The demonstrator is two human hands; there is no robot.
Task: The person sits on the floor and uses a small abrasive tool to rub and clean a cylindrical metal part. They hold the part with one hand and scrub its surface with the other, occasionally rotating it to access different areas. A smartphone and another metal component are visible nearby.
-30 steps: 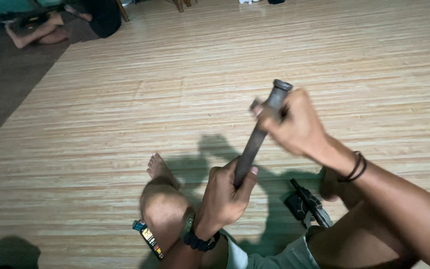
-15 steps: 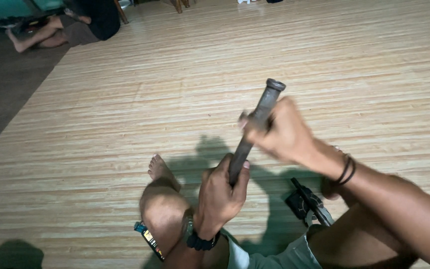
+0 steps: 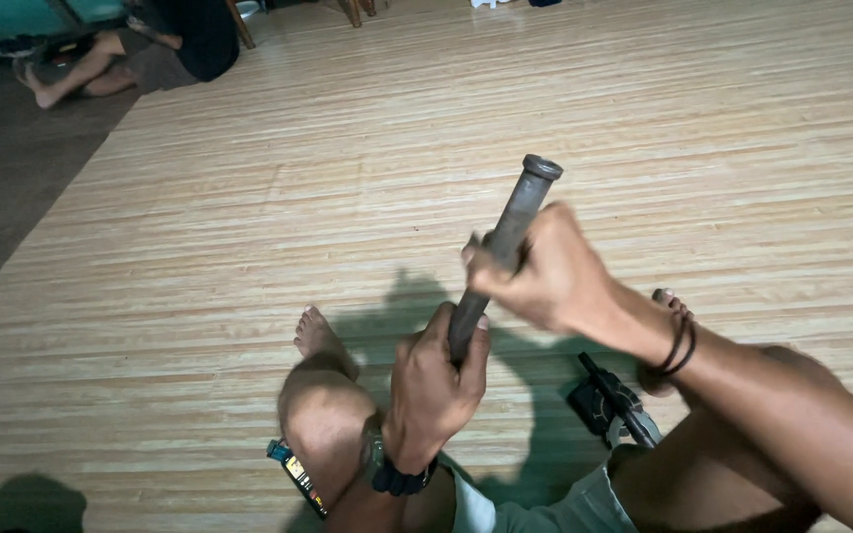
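On the woven floor mat (image 3: 644, 148), between my bent legs, I hold a dark grey tube (image 3: 505, 247) that slants up and away from me, its flanged end highest and nearest the far side of the room. My left hand (image 3: 433, 390) is wrapped tight around the lower end, thumb laid along the shaft, a black wristwatch (image 3: 397, 479) at the wrist. My right hand (image 3: 545, 271) is closed around the upper half, just below the rim, with dark cord bracelets (image 3: 678, 341) on that wrist. Both grips are clamped on the tube; neither is loose.

Compared with a second ago, the tube has tipped a little more upright and my right hand has slid down from the very top, so the rim now stands clear above my knuckles. Half a second ago the right hand sat higher and more over the end. My left hand has hardly moved, and the lower end has stayed put near my left knee (image 3: 323, 415). I judge the right hand is working along or twisting the upper part while the left steadies the base.

Beside my left leg lies a small lighter (image 3: 295, 474), touching or just beside the shin. By my right thigh, on the mat, rests a black tool (image 3: 609, 405) of unclear kind. Far off at the top left, another person's legs (image 3: 71, 74) rest at the edge of a dark carpet (image 3: 2, 188).
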